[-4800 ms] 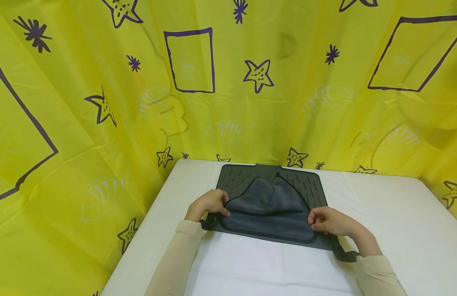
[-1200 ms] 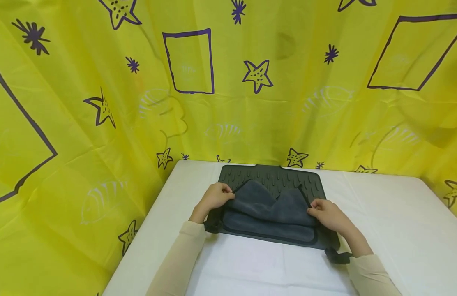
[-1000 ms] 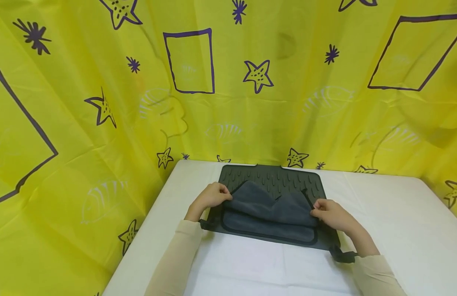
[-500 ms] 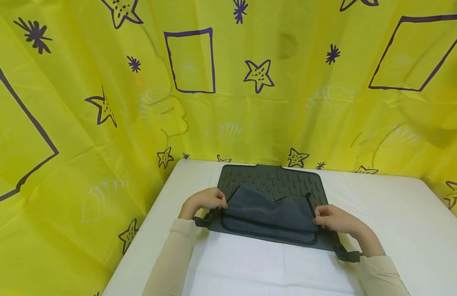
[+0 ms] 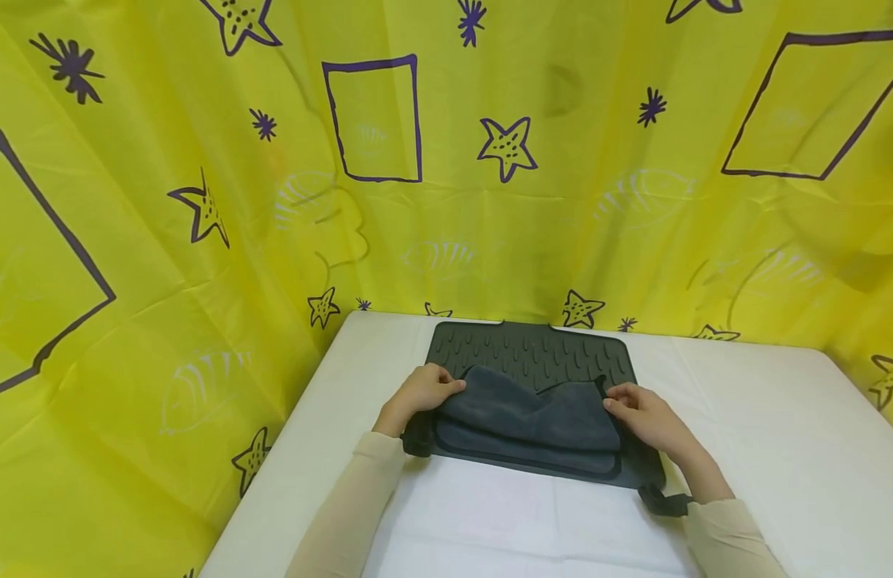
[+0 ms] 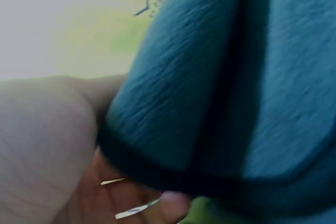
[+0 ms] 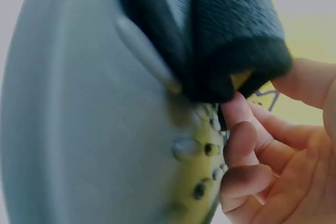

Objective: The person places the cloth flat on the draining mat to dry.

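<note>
A dark blue-grey cloth [image 5: 536, 413] with black edging lies folded over on itself, its upper layer rumpled with a dip in the far edge. Under it is a dark rubber mat [image 5: 519, 349] with raised drop-shaped bumps. My left hand [image 5: 421, 389] pinches the cloth's left side near the far corner; in the left wrist view the thumb is partly behind the fabric and the fingertips show below the black edge. At the opposite side my right hand [image 5: 649, 413] pinches the folded edge, thumb outside and index finger under the fold in the right wrist view.
The mat lies on a white-covered table [image 5: 736, 417], its far edge close to a yellow curtain [image 5: 446, 201] printed with stars and frames. The curtain also runs along the left side. Dark straps [image 5: 663, 502] sit at both wrists.
The cloth's upper layer, peaked and bunched earlier, has come lower and straighter across. In the last half second my left hand moved right and away, my right hand slightly left and away.
</note>
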